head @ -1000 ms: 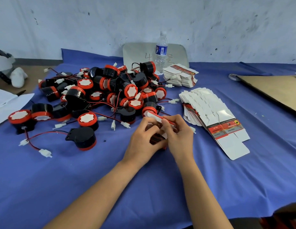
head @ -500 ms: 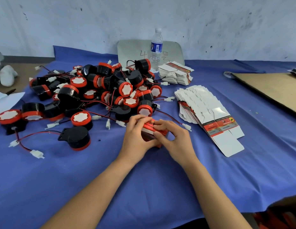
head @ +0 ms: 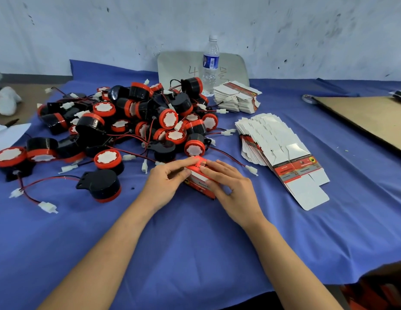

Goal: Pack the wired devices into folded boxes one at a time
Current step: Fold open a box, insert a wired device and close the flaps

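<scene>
A blue cloth covered the surface. At upper centre of the frame, a clear water bottle stood upright before a grey panel leaning on the scuffed wall. A cardboard sheet lay at right, white paper at left.

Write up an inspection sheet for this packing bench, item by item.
Surface: blue cloth covers it; brown board lies at the right edge.
Job's things: one folded box stands on the cloth; pile of wired devices behind it to the left; fanned flat box blanks to the right; a smaller stack of blanks farther back.
Clutter: water bottle upright at the back, grey panel behind it; white paper at the left edge.
Hands: left hand and right hand both hold the box, fingers on its top.
Cables: red and black connector-tipped leads trail loose over the cloth.
Surroundings: scuffed white wall; floor far left.
</scene>
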Demonstrator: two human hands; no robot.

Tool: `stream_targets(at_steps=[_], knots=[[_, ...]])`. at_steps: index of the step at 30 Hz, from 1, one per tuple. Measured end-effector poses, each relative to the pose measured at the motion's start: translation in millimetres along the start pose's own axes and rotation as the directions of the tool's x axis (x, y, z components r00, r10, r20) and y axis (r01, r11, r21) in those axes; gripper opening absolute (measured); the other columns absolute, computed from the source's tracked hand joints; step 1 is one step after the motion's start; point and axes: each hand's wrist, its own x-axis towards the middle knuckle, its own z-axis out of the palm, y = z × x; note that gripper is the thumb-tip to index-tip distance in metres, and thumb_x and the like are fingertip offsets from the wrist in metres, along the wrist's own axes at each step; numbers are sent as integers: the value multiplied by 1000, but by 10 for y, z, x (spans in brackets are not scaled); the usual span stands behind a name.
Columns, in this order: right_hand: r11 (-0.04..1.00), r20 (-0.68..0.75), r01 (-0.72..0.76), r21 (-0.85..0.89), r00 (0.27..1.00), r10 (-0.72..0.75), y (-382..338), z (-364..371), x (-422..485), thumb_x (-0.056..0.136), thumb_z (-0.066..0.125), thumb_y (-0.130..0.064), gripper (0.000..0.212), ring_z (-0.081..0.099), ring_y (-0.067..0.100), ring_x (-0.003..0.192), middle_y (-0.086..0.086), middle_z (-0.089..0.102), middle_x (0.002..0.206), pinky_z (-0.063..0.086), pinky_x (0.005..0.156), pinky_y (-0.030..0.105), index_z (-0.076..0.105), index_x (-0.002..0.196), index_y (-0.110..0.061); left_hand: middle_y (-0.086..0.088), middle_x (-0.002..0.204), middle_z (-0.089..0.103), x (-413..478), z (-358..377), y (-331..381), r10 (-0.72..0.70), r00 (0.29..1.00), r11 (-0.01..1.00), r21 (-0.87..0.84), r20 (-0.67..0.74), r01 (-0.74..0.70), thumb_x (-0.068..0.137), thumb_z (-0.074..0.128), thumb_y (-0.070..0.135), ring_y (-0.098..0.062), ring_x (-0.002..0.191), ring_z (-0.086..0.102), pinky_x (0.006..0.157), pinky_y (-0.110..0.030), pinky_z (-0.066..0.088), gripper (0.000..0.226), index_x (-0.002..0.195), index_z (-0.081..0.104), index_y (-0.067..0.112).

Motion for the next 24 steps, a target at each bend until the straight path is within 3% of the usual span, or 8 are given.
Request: stream_targets(at_steps=[8, 12, 16, 19, 24], knots=[[989, 134, 24, -145, 991, -5, 7, -50, 21, 95, 61, -21, 32, 40, 18, 138, -8, 52, 140, 33, 113, 30, 63, 127, -24, 10, 129, 59, -11, -22, 19, -43, 999, 998, -39, 12, 43, 94, 57, 2, 11, 120, 50, 94, -7, 41, 32, 117, 68, 21], [969, 194, 67, -239, 981, -20, 11, -86, 18, 98, 56, -27, 35, 35, 15, 141, -12, 46, 145, 33, 113, 28, 58, 133, -28, 11, 127, 60, -7, -40, 15, -29, 999, 999, -44, 31, 30, 91, 60, -2, 10, 120, 51, 91, -7, 42, 37, 118, 65, 23], [954, 233, 105, -281, 972, -38, 30, -99, -8, 99, 53, -27, 37, 31, 18, 143, -12, 41, 148, 34, 113, 32, 54, 136, -29, 9, 133, 58, -4, -52, -7, -19, 999, 1000, -1, 47, 19, 89, 64, 0, 5, 125, 49, 99, -14, 43, 38, 119, 66, 24], [953, 172, 123, -277, 982, -76, 22, -73, -26, 97, 56, -24, 35, 37, 28, 140, -7, 47, 145, 33, 114, 38, 59, 132, -24, 8, 133, 58, -9, -58, 2, 53, 998, 989, 136, 20, -55, 87, 68, 4, 4, 126, 49, 103, -16, 40, 33, 117, 69, 18], [953, 46, 126, -274, 992, -118, -11, 3, -31, 90, 66, -15, 32, 49, 34, 129, 1, 55, 139, 49, 98, 46, 69, 121, -21, 4, 127, 63, -53, -18, 50, 196, 980, 936, 304, -29, -179, 86, 68, 2, -3, 120, 55, 104, -15, 40, 29, 115, 70, 7]])
